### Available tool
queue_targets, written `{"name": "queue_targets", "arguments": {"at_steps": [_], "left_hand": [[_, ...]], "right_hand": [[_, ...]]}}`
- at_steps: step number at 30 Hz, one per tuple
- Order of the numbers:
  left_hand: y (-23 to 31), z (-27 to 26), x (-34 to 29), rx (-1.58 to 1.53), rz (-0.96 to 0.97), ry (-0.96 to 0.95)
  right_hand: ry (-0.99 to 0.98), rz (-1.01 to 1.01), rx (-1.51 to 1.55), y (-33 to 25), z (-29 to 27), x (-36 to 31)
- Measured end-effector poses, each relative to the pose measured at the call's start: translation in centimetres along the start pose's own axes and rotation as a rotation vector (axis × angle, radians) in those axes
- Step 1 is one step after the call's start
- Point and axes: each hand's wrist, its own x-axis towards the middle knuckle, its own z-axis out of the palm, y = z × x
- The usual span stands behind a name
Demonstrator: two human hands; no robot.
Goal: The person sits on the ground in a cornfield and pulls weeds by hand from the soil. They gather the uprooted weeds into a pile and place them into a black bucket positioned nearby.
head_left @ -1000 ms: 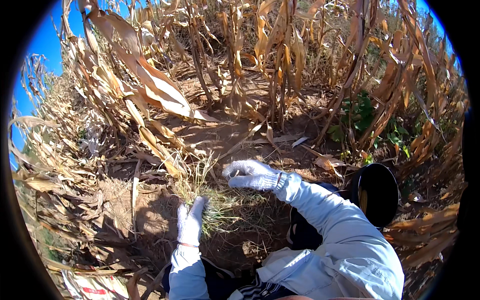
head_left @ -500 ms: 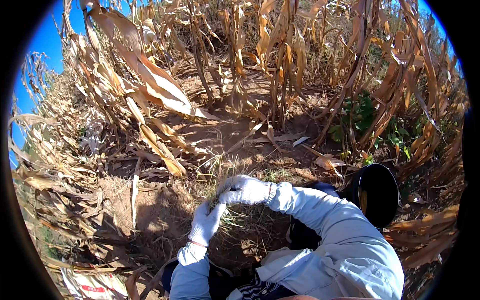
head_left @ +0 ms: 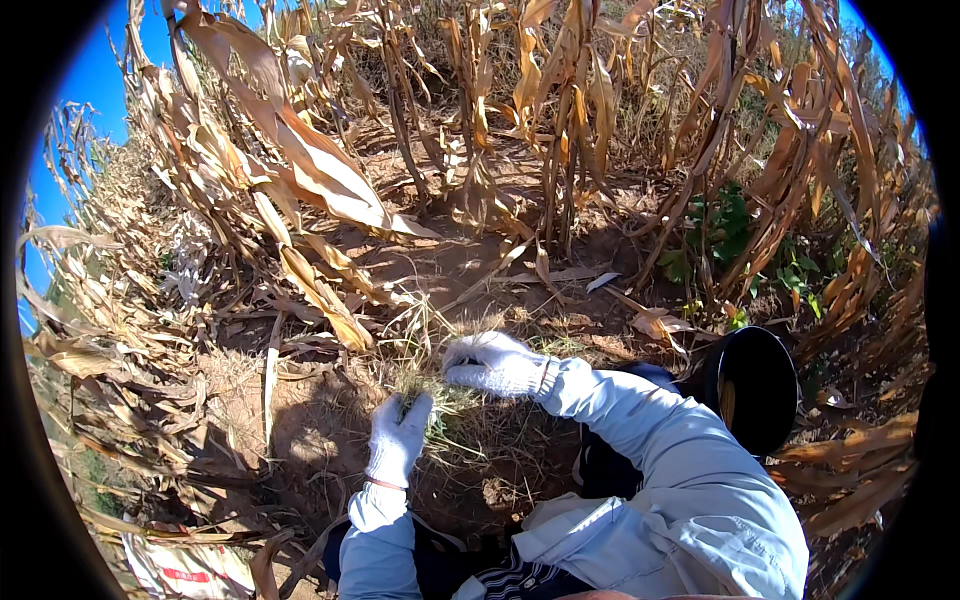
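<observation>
The left hand (head_left: 398,440) and right hand (head_left: 497,366) were apart, both at the grass (head_left: 462,422) on the ground (head_left: 310,445), before the stalks (head_left: 562,150); whether either gripped blades, I could not tell. A bucket (head_left: 768,395) was beyond the right sleeve (head_left: 660,415).

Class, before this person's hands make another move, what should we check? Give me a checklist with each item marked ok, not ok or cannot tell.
1. Gloves on both hands: ok; left hand and right hand wear white knit ones.
2. Hands apart: ok; a narrow gap shows between them.
3. Ground by the hands free of grass: not ok; mostly dry blades cover it.
4. Firm grip on the grass: cannot tell; the fingertips are too unclear.
5. Forearms covered: ok; light blue sleeves meet the gloves.
6. Black bucket full or not: cannot tell; its inside is mostly dark.
</observation>
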Motion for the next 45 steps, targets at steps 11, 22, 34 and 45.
{"name": "queue_targets", "arguments": {"at_steps": [11,22,34,45], "left_hand": [[3.3,-3.0,0.6,-0.038,-0.211,0.046],[-0.1,-8.0,1.7,-0.539,-0.248,0.39],[0.1,-4.5,0.9,-0.3,-0.243,0.08],[2.7,0.9,-0.7,-0.201,-0.232,-0.329]], "right_hand": [[0.284,0.045,-0.229,0.2,-3.7,0.0],[0.75,0.207,-0.125,3.3,-11.1,-2.0],[0.054,0.073,-0.328,2.1,-5.6,-1.8],[-0.191,-0.015,0.184,1.8,1.0,0.0]]}}
